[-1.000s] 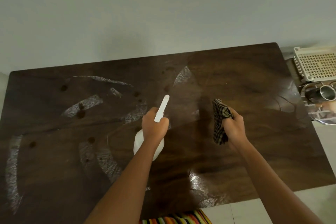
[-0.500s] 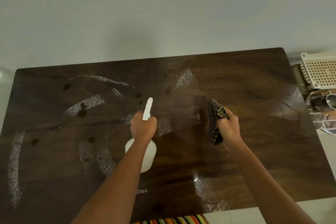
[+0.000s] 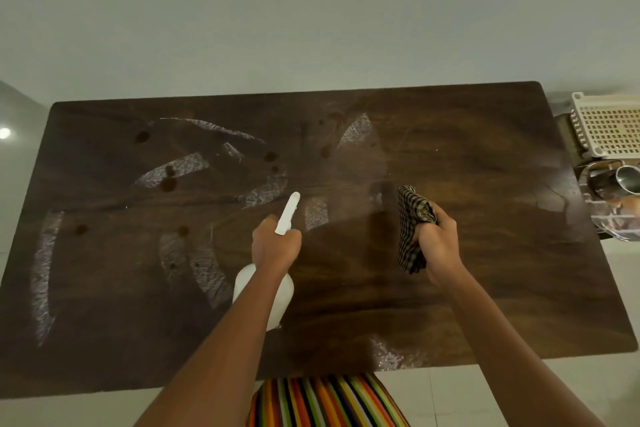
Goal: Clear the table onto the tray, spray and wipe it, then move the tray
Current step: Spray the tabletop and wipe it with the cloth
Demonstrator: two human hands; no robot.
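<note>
Both forearms are extended forward; white plastic spray bottle (image 3: 288, 215) is gripped by left hand (image 3: 275, 248), dark checked cloth (image 3: 408, 232) by right hand (image 3: 438, 239).

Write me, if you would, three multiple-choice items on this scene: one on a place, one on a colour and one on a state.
1. Where is the white basket relative to the table? A on its middle; B beyond its right end; C under it.
2. What colour is the spray bottle? A white; B blue; C green.
3. What is the right hand doing? A lying flat; B hanging empty; C gripping the checked cloth.
Answers: B, it shows past the table's right edge; A, body and nozzle are both white; C, the fingers curl round the bunched fabric.
</note>
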